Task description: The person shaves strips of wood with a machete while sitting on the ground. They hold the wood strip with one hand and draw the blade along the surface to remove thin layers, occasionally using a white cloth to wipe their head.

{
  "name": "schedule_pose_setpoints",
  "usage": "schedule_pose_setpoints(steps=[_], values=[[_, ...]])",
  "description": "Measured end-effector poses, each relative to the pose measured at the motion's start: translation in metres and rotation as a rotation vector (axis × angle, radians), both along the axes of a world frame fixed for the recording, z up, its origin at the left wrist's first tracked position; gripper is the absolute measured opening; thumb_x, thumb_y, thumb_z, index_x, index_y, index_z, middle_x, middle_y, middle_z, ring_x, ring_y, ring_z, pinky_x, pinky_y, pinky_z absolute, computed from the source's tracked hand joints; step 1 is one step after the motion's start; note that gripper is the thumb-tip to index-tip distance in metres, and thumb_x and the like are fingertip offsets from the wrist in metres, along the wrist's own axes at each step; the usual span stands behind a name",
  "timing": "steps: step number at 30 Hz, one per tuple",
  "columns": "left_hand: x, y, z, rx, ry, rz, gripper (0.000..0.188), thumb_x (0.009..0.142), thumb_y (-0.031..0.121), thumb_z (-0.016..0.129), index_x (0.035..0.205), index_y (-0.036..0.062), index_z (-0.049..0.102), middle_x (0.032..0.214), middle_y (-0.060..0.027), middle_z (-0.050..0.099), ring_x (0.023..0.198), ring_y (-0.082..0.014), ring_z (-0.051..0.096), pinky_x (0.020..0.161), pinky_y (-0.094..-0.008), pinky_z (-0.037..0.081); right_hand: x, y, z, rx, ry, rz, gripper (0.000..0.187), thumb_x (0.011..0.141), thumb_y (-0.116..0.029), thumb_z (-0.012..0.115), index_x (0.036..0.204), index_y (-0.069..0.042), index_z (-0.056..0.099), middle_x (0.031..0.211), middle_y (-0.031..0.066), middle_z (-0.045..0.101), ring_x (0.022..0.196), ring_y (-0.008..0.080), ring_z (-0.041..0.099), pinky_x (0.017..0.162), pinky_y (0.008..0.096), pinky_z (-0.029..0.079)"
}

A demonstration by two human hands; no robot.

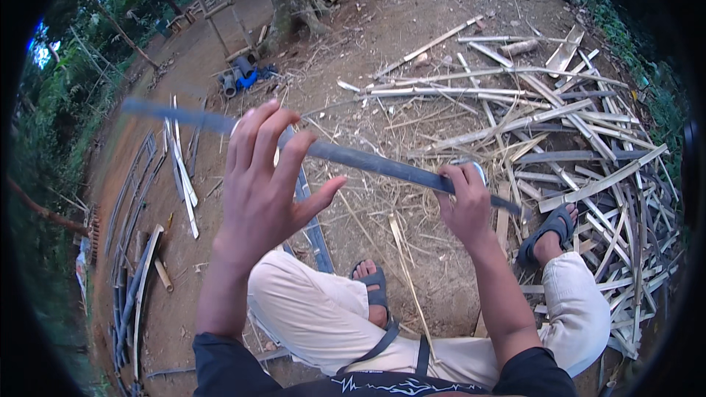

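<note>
Currently, one long dark strip (375, 165) is held up in front of the body, crossing the view aslant from upper left to lower right. Right hand (468, 202): clamped on the strip toward its lower end, fingers over the top; a short length sticks out beyond the grip and ends, in view, near the right sandal (550, 238). Left hand (254, 176): raised, fingers spread, thumb well clear; the strip passes behind those fingers as seen from the head, and contact there cannot be told. The two hands are well apart, with a middle stretch of strip bare between them. The upper end runs out past the left hand and is blurred. Below the strip, pale trousers (309, 305) show with knees apart, and the left sandal (378, 290) rests on brown soil (452, 276). To the right, a heap of split pieces (588, 193), mostly pale, lies crisscrossed around the right foot. To the left, dark poles (131, 301) lie on the ground, well apart from the left hand.
</note>
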State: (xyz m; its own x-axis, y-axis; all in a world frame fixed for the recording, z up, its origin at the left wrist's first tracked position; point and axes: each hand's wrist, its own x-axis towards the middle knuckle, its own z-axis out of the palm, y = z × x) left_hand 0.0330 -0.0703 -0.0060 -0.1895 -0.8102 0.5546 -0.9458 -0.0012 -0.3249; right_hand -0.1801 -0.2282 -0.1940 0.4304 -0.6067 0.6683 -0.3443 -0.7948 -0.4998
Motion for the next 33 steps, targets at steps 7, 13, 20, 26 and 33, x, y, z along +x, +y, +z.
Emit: schedule_pose_setpoints(steps=[7, 13, 20, 26, 33], values=[[0.044, -0.001, -0.042, 1.331, 0.767, 0.34, 0.057, 0.093, 0.058, 0.058, 0.099, 0.0011, 0.06, 0.075, -0.0085, 0.06, 0.074, -0.0248, 0.065, 0.07, -0.0386, 0.055, -0.002, 0.002, -0.005, -0.12, 0.075, 0.181, 0.026, 0.07, -0.004, 0.079, 0.087, -0.006, 0.06, 0.083, 0.0076, 0.051, 0.077, 0.0262, 0.057, 0.068, 0.0381, 0.049], [0.01, 0.051, -0.068, 1.577, 1.974, 0.496, 0.053, 0.105, 0.057, 0.03, 0.09, 0.0099, 0.049, 0.058, 0.0064, 0.033, 0.043, -0.0048, 0.03, 0.039, -0.0224, 0.027, -0.006, -0.018, -0.001, -0.262, -0.01, 0.039, 0.055, 0.069, -0.025, 0.088, 0.112, -0.008, 0.057, 0.107, 0.0124, 0.049, 0.107, 0.0285, 0.05, 0.089, 0.0429, 0.045], [-0.056, 0.068, -0.116, 1.362, 2.444, 0.611, 0.054, 0.102, 0.064, 0.029, 0.09, 0.0128, 0.043, 0.058, 0.0065, 0.029, 0.041, -0.0033, 0.024, 0.036, -0.0211, 0.024, -0.089, -0.071, -0.158, 0.52, 0.637, -0.261, 0.082, 0.073, -0.037, 0.086, 0.136, -0.003, 0.045, 0.132, 0.0209, 0.044, 0.126, 0.0369, 0.042, 0.108, 0.0462, 0.037], [-0.085, 0.061, -0.175, 1.248, 2.688, 0.578, 0.058, 0.102, 0.065, 0.023, 0.088, 0.0137, 0.046, 0.055, 0.0076, 0.028, 0.039, -0.0024, 0.024, 0.035, -0.02, 0.022, -0.132, -0.016, -0.271, 0.868, 0.892, -0.34, 0.065, 0.079, -0.033, 0.08, 0.124, 0.002, 0.049, 0.124, 0.023, 0.054, 0.122, 0.0396, 0.051, 0.105, 0.0458, 0.042], [-0.082, 0.069, -0.182, 1.292, 2.669, 0.622, 0.059, 0.102, 0.065, 0.022, 0.084, 0.0139, 0.044, 0.054, 0.0076, 0.026, 0.039, -0.0031, 0.023, 0.035, -0.0204, 0.021, -0.112, -0.031, -0.239, 1.062, 0.564, -0.562, 0.056, 0.078, -0.033, 0.073, 0.116, 0.004, 0.055, 0.112, 0.0254, 0.065, 0.107, 0.0412, 0.063, 0.094, 0.048, 0.049]])
